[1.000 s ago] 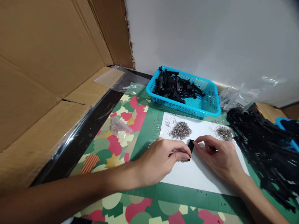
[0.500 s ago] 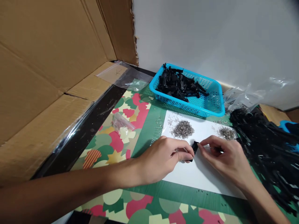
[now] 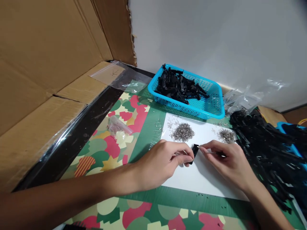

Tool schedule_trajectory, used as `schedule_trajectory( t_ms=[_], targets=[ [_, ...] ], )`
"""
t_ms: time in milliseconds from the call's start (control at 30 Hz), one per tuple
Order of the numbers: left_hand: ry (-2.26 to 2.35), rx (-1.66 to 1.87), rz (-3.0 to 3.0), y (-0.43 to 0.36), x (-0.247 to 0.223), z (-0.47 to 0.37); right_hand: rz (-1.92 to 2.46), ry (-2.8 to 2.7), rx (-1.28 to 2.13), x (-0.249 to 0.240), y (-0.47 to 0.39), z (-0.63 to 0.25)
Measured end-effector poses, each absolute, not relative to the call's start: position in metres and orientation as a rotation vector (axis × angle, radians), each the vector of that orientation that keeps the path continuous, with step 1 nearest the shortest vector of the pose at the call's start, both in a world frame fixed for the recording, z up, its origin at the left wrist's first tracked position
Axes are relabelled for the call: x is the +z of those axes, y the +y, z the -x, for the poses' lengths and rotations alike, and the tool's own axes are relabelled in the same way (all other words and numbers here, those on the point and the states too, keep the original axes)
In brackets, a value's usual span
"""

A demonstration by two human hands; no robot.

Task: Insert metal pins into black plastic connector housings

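Note:
Between its thumb and fingers, my left hand (image 3: 168, 163) grips a small narrow black plastic part (image 3: 195, 149), tilted over a white sheet of paper (image 3: 206, 179). Opposite it, my right hand (image 3: 229, 158) is closed in a pinch at the part's upper end. A tiny shiny metal piece shows at its fingertips; a thin pale line runs beneath the fingers, its kind unclear. Behind the hands lie a larger pile of small bent metal pieces (image 3: 183, 132) and a smaller metal pile (image 3: 226, 136).
A blue plastic basket (image 3: 187, 110) of black parts stands at the back. Many black parts (image 3: 261, 143) are heaped on the right, by a second blue basket (image 3: 283, 126). Clear plastic bags (image 3: 118, 127) lie left. Cardboard (image 3: 48, 48) walls the left side.
The whole view has shifted slightly, so things appear further left. Both hands keep their grip; my right fingertips are a little apart from the black part, showing a metal glint.

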State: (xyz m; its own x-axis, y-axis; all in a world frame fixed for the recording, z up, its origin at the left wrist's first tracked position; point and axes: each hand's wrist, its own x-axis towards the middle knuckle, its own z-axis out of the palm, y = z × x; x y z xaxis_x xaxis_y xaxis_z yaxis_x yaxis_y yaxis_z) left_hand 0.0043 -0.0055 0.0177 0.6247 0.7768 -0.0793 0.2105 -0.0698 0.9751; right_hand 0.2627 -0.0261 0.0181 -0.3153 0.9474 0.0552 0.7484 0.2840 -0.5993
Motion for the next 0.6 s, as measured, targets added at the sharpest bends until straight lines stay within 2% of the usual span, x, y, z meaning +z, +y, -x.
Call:
schedule_trajectory(
  t_ms=[333, 600],
  targets=[
    [0.832, 0.585, -1.562, -0.005, 0.017, -0.005, 1.606, -1.922, 0.859, 0.02, -0.021, -0.261],
    [0.897, 0.654, -1.569, 0.0, -0.006, -0.003, 1.227, -1.675, 0.935, 0.019, -0.01, -0.265]
  ],
)
